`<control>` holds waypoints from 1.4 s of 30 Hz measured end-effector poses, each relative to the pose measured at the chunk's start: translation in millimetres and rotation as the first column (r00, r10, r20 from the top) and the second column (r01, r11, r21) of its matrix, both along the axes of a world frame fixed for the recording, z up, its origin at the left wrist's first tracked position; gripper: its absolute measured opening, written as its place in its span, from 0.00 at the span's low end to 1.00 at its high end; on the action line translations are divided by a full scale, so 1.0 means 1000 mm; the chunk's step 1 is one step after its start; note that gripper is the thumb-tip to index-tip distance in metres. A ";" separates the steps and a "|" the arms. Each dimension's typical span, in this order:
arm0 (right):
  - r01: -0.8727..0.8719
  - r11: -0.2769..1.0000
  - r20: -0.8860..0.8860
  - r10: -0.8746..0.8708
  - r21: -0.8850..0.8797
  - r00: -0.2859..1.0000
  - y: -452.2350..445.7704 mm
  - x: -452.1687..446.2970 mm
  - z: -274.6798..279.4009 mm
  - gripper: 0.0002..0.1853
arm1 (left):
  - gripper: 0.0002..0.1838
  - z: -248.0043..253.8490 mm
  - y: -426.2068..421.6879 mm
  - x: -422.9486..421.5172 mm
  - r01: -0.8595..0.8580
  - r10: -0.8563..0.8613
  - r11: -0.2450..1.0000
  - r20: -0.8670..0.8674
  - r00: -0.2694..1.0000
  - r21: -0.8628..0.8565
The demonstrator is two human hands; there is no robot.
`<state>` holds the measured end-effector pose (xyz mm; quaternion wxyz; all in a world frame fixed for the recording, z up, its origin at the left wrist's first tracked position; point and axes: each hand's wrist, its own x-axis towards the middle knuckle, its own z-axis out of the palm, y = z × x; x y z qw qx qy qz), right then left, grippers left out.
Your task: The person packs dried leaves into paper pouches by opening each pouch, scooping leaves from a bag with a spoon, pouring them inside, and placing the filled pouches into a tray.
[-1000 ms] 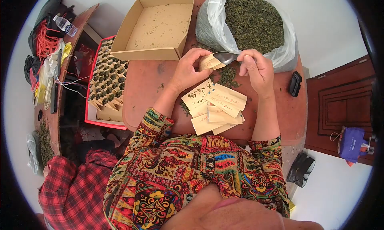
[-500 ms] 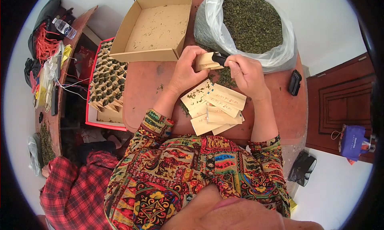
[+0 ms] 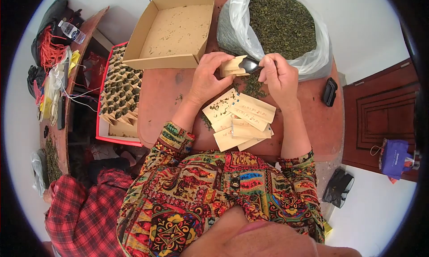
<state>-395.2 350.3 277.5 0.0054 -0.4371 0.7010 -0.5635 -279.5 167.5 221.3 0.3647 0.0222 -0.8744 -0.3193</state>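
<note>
My left hand (image 3: 211, 77) grips a small paper packet (image 3: 232, 67) between thumb and fingers, its open end facing right. My right hand (image 3: 279, 73) pinches the handle of a dark spoon (image 3: 252, 65), whose bowl lies at the packet's mouth. What the spoon holds cannot be made out. Loose leaves (image 3: 253, 85) lie on the table below the spoon. Nearer my body, several flat paper packets (image 3: 252, 128) overlap, with leaf bits on one. Behind my right hand stands a plastic bag (image 3: 319, 58) full of dried leaves (image 3: 283, 24).
An open cardboard box (image 3: 172, 61) stands at the back left of the table (image 3: 163, 98). Left of it is a red-edged box (image 3: 102, 134) of filled packets. A black object (image 3: 330, 92) lies at the right. A person in a checked shirt (image 3: 96, 208) is at lower left.
The spoon went deeper into the packet half a second ago and has since drawn back to the right with my right hand. The packet stays in my left hand.
</note>
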 end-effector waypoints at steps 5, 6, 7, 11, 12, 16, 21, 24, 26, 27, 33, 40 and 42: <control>-0.021 0.998 0.247 0.035 -0.062 0.969 -0.002 0.000 -0.001 0.15 | 0.26 -0.003 0.005 -0.001 0.072 -0.085 0.972 0.049 0.995 0.224; -0.032 0.997 0.283 0.051 -0.069 0.958 -0.001 -0.001 -0.002 0.15 | 0.25 -0.002 0.005 -0.001 0.084 -0.097 0.973 0.053 0.994 0.217; -0.044 0.996 0.318 0.066 -0.075 0.946 -0.001 -0.003 -0.003 0.15 | 0.25 -0.002 0.005 -0.001 0.088 -0.103 0.971 0.059 0.993 0.222; -0.034 0.995 0.268 0.059 -0.096 0.961 -0.002 -0.001 -0.004 0.15 | 0.26 -0.004 0.004 -0.001 0.097 -0.114 0.966 0.060 0.992 0.238; -0.027 0.994 0.233 0.052 -0.108 0.971 -0.003 0.000 -0.005 0.15 | 0.25 -0.004 0.004 -0.001 0.099 -0.115 0.966 0.055 0.992 0.241; 0.005 0.990 0.120 0.012 -0.138 0.993 -0.001 0.004 -0.003 0.14 | 0.25 -0.003 0.004 -0.001 0.080 -0.094 0.964 0.045 0.995 0.254; 0.043 0.975 0.116 -0.018 -0.218 0.993 0.003 0.001 -0.002 0.13 | 0.26 -0.005 0.001 -0.003 0.092 -0.111 0.935 0.036 0.993 0.342; 0.050 0.966 0.111 -0.023 -0.253 0.994 0.004 0.000 -0.002 0.13 | 0.26 -0.005 0.002 -0.003 0.096 -0.115 0.918 0.027 0.993 0.385; 0.061 0.959 0.107 -0.032 -0.277 0.994 0.005 0.000 -0.002 0.13 | 0.26 -0.004 0.002 -0.002 0.087 -0.113 0.914 0.043 0.993 0.397; 0.069 0.954 0.105 -0.040 -0.290 0.994 0.006 0.000 -0.001 0.13 | 0.26 -0.003 0.002 -0.002 0.082 -0.112 0.912 0.051 0.992 0.403; 0.115 0.919 0.202 -0.039 -0.377 0.979 0.013 -0.013 0.000 0.13 | 0.26 -0.002 0.000 -0.001 0.103 -0.132 0.895 0.038 0.990 0.435; 0.095 0.942 0.209 -0.027 -0.323 0.978 0.010 -0.005 0.001 0.12 | 0.26 -0.001 0.001 -0.001 0.084 -0.108 0.934 0.050 0.993 0.348; 0.034 0.978 0.047 -0.025 -0.206 0.999 0.004 0.005 0.001 0.12 | 0.25 -0.001 0.002 -0.001 0.099 -0.125 0.929 0.051 0.991 0.357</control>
